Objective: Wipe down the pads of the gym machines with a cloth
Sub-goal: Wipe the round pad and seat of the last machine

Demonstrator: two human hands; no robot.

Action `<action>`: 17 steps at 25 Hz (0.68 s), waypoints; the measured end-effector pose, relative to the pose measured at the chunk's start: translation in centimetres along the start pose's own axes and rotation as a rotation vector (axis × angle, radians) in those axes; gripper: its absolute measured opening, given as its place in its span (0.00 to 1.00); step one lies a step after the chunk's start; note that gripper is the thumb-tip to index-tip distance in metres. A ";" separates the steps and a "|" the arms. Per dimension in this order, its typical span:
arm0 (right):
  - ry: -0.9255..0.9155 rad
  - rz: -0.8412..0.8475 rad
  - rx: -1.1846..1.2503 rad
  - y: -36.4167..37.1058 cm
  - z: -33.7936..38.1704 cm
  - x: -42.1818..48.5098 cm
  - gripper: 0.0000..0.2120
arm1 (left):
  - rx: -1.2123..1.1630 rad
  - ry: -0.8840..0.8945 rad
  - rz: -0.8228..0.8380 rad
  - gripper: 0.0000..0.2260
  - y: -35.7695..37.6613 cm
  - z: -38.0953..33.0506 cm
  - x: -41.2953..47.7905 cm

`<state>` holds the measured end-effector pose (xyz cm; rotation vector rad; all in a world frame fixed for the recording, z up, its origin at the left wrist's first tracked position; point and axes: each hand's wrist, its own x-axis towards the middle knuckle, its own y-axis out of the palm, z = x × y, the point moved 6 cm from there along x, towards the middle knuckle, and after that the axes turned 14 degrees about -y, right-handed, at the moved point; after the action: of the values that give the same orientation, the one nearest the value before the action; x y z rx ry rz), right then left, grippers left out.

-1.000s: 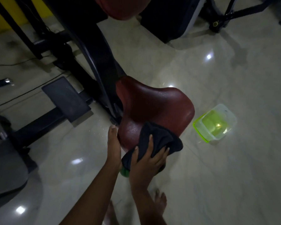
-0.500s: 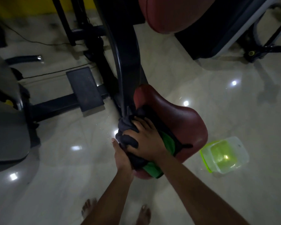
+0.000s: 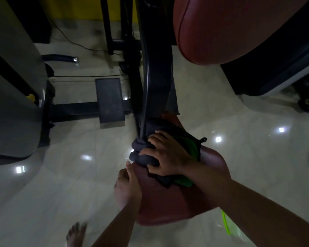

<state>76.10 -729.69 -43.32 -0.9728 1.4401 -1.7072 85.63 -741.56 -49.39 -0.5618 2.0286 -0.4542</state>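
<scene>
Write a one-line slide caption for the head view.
Right hand presses a dark cloth on the red seat pad while the left hand steadies its edge.

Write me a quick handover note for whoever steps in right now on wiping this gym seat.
Right hand: gripping the bunched dark cloth on the red seat pad, up against the black frame post.
Left hand: holding the seat's left edge, steadying it.
Done: can't tell how much of the seat is wiped.
Left: the seat's near part, then the upper red pad. The green tub sits on the floor, right.
</scene>
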 end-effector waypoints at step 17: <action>0.908 -0.114 0.053 -0.2 -2.4 -6.1 0.31 | 0.027 0.000 -0.064 0.28 0.2 0.3 0.5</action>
<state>76.89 -723.26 -44.02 -0.2132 1.8739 -2.4112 85.64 -741.68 -49.96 -0.6117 2.0061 -0.5199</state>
